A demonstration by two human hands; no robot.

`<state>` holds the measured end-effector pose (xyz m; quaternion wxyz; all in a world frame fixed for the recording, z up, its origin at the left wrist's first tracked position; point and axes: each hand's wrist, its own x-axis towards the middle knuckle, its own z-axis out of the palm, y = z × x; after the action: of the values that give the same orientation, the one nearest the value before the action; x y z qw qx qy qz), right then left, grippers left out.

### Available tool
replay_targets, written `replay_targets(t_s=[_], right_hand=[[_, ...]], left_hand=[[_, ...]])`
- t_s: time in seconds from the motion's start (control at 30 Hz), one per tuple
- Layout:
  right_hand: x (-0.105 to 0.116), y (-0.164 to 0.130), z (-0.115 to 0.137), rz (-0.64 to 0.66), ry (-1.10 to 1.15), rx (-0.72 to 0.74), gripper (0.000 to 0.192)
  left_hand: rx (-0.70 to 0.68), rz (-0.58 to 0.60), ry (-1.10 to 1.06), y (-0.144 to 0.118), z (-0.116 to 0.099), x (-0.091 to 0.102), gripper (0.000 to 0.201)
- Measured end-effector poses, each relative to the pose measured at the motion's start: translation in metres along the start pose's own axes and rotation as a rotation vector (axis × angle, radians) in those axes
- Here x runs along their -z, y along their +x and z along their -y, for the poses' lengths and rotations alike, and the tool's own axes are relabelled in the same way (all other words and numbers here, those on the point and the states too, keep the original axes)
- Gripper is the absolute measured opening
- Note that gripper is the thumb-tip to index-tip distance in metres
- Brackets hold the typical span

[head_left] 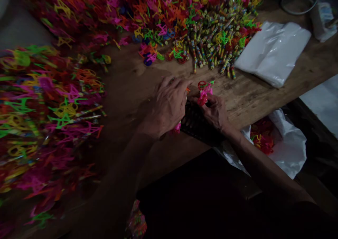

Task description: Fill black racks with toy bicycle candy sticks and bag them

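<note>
Above the wooden table, my left hand (167,107) is curled with its back toward me. Its fingers hide most of what they hold; a bit of pink plastic (176,127) shows below the palm and some orange by the fingertips. Close on its right, my right hand (215,111) pinches a small cluster of pink and red plastic toy pieces (204,94), with a green bit sticking out on top. Between and under both hands lies a dark slotted tray or rack (194,121), partly covered by the right hand and forearm.
Bright plastic toys (50,108) heap at the left, blurred, and more (148,6) along the back. Candy-like printed tubes (208,42) lie at back centre. Clear plastic bags (274,50) are stacked at right. A white sack (290,144) with red pieces hangs below the table's edge.
</note>
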<state>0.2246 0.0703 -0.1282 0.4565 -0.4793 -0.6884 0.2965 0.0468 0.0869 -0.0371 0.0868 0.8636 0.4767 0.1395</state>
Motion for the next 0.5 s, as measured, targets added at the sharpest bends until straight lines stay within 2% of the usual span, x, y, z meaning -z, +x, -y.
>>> replay_targets(t_s=[0.17,0.37,0.5], right_hand=[[-0.003,0.005,0.003,0.16,-0.043,0.123,0.024],[-0.008,0.001,0.01,0.204,-0.374,0.062,0.015],[-0.011,0.001,0.013,0.263,-0.435,0.038,0.013]], left_hand=[[0.001,-0.036,-0.025,-0.001,0.0,-0.002,0.042],[-0.007,-0.037,-0.066,-0.002,0.005,-0.001,0.041],[-0.062,-0.097,-0.174,-0.001,0.014,0.004,0.041]])
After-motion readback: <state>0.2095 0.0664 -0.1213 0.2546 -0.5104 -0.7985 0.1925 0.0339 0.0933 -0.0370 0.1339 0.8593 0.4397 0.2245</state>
